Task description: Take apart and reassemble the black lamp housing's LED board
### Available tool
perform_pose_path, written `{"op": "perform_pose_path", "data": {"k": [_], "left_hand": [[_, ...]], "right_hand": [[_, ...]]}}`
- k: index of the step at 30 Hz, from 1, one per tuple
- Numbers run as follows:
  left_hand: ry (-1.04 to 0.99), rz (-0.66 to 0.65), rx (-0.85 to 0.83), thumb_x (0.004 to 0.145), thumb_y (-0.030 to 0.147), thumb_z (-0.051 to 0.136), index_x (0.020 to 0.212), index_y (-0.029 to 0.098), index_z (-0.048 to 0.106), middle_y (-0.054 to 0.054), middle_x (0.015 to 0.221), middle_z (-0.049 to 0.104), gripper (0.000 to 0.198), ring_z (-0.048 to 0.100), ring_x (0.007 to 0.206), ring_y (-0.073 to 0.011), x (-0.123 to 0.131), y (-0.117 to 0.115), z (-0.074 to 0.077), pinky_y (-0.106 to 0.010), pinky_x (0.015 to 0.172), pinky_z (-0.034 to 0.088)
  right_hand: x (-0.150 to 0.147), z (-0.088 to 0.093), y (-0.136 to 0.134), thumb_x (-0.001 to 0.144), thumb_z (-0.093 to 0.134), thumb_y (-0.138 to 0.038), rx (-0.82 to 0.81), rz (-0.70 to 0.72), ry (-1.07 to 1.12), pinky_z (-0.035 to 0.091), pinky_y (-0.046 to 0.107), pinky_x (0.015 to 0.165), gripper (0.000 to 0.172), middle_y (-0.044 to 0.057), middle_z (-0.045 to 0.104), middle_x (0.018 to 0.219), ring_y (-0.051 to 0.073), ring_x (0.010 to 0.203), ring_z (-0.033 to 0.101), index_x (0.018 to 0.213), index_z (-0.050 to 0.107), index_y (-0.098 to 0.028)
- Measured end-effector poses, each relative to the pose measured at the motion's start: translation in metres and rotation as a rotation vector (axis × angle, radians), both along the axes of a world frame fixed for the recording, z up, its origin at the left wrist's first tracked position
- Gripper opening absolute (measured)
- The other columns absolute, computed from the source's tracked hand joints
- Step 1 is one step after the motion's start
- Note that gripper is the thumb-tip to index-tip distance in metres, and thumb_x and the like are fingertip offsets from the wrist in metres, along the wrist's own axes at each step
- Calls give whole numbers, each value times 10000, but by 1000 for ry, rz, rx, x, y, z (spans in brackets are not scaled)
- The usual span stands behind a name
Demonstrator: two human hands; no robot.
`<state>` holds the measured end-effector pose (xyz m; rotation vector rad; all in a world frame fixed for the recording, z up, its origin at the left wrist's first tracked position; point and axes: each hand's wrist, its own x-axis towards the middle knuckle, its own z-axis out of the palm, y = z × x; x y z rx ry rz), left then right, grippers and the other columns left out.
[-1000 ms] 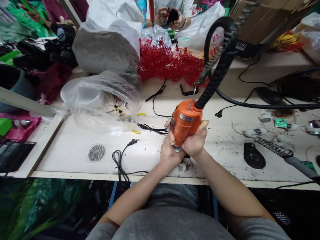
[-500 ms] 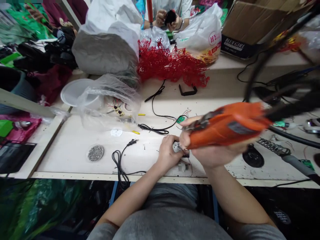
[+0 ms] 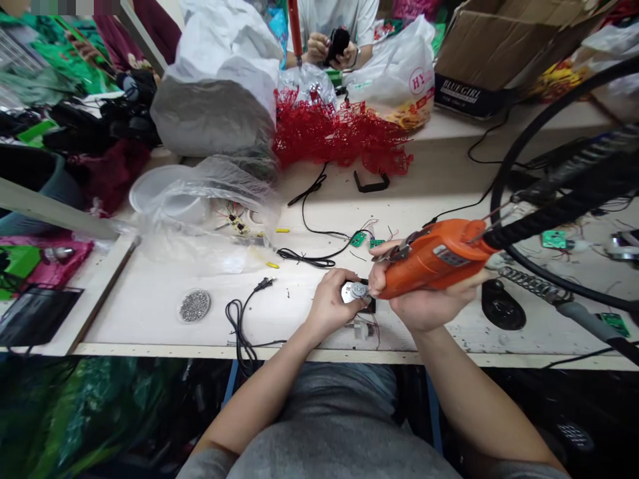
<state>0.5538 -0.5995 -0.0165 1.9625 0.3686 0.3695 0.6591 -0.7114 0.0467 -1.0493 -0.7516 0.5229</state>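
Observation:
My right hand (image 3: 429, 306) is wrapped round an orange electric screwdriver (image 3: 429, 256), tilted so that its tip end points left and down. My left hand (image 3: 332, 303) grips a small silvery motor (image 3: 355, 291) on the bench, with a dark part beneath it. The screwdriver's front end is close beside the motor; my fingers hide whether the bit touches it. Just in front of me, a whitish plastic piece (image 3: 360, 329) with thin wires lies by the bench edge. Beyond my hands is a small green circuit board (image 3: 358, 239) with wires.
A round dish of small screws (image 3: 194, 306) and a coiled black plug cord (image 3: 237, 316) lie left. Behind are a clear plastic bag (image 3: 229, 199), red plastic pieces (image 3: 339, 133) and a black bracket (image 3: 371, 183). Thick black cable (image 3: 504, 159) arches at right. Another person's hands (image 3: 337, 50) work opposite.
The screwdriver has shifted slightly left and down and looks steadier, its rear end nearer the motor. More of the motor's silvery top shows. The view has moved a little.

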Motion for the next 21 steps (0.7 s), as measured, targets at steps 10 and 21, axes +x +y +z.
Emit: {"op": "perform_pose_path", "data": {"k": [10, 21], "left_hand": [[-6, 7, -31, 660, 158, 810, 870, 211, 644, -8, 907, 677, 273, 632, 893, -206, 0, 1, -1, -329, 822, 489], [4, 36, -49, 639, 118, 820, 917, 213, 660, -7, 949, 689, 335, 634, 926, -211, -1, -1, -3, -339, 865, 494]], "right_hand": [[-6, 14, 11, 717, 418, -946, 4, -22, 43, 361, 325, 333, 772, 17, 590, 521, 188, 360, 487, 879, 742, -264], [3, 13, 25, 687, 385, -990, -50, 55, 131, 339, 279, 317, 841, -3, 542, 485, 144, 351, 443, 815, 693, -218]]}}
